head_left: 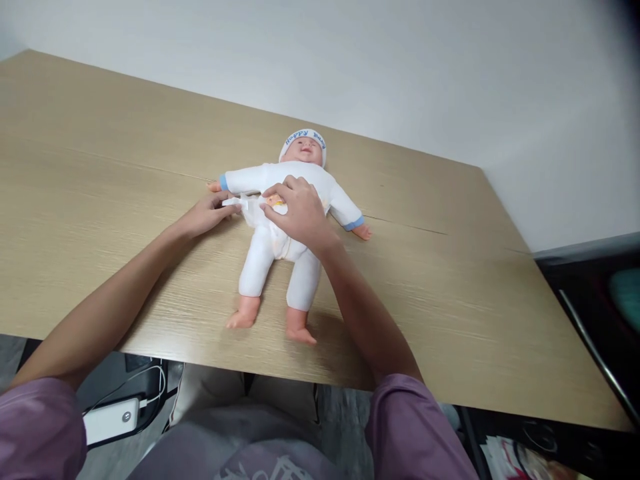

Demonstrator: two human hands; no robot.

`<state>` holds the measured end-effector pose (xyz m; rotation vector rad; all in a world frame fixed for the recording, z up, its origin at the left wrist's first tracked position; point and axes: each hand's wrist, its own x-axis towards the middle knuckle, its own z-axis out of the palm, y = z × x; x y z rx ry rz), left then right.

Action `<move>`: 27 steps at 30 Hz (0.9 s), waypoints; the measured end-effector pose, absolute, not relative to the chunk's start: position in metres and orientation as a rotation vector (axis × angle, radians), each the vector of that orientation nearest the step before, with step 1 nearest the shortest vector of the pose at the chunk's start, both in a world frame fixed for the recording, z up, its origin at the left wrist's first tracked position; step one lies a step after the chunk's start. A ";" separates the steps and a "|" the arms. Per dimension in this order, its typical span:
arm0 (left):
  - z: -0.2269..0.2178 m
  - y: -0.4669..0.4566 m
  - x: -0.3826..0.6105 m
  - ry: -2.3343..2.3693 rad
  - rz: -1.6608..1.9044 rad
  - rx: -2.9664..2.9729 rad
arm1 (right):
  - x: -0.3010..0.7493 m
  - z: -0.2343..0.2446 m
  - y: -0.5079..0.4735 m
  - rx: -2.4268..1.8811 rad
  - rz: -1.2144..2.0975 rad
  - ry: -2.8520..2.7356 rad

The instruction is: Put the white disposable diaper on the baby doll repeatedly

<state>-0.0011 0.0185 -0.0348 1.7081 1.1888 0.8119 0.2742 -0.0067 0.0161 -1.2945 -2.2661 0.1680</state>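
- Doll [296,172]: I observe it on its back on the wooden table [425,300], head away from me, arms spread, legs apart, feet bare.
- Clothing: I record a white suit, blue cuffs, and a white cap [305,137] lettered in blue.
- Diaper [281,243]: white, orange-yellow print at front, over the suit; I note one side drawn outward beyond the hip.

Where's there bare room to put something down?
Bare table lies left of the doll, between left forearm and wall, and right of it, between right forearm and the right edge. It's crowded around the diaper, by left hand and right hand.
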 end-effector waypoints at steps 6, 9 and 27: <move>-0.037 0.017 0.010 1.108 0.977 1.615 | 0.274 0.018 -0.006 -1.319 0.188 -2.263; -0.029 0.018 0.024 1.055 1.030 1.618 | 0.273 0.019 -0.004 -1.328 0.229 -2.245; -0.005 0.026 0.085 0.853 1.076 1.785 | 0.277 0.020 0.002 -1.314 0.369 -2.175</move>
